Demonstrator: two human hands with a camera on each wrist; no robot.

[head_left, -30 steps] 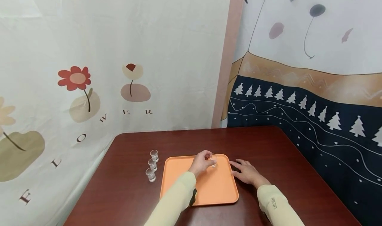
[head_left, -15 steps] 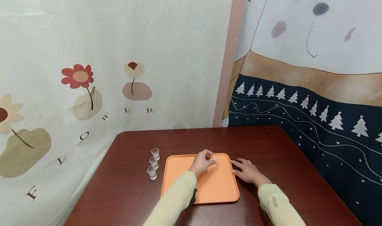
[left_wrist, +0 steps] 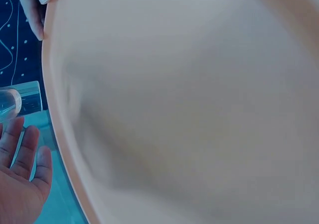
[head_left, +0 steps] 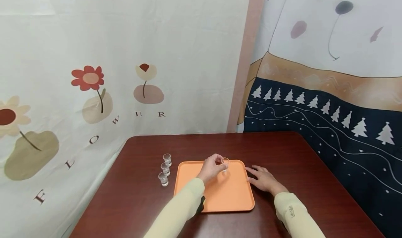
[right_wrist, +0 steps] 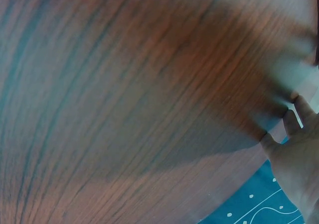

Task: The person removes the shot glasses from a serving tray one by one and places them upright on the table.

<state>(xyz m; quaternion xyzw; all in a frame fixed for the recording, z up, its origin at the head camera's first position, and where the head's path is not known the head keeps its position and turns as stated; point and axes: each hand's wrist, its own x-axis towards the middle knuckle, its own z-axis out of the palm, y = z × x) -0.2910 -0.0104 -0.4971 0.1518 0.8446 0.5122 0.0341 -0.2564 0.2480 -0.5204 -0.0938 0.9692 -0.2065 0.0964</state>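
Over the far right part of an orange tray (head_left: 229, 196), my left hand (head_left: 211, 168) pinches a small clear shot glass (head_left: 225, 164) between thumb and fingers. In the left wrist view this glass (left_wrist: 27, 97) lies beside the fingertips of the left hand (left_wrist: 22, 184), beyond the tray's rim. My right hand (head_left: 263, 179) rests on the table with spread fingers, its fingertips right at the tray's right edge. The right wrist view shows that hand (right_wrist: 296, 159) at the right, fingertips on the wood grain.
Three similar clear shot glasses stand in a slanting row left of the tray: a near one (head_left: 163, 178), a middle one (head_left: 165, 169) and a far one (head_left: 167, 159). The dark red table (head_left: 135, 196) meets printed curtains (head_left: 194, 74) behind and at the right.
The head view has shifted a little, so the whole scene sits slightly farther right and higher. Both hands, the held glass and the tray keep nearly the same places relative to each other.
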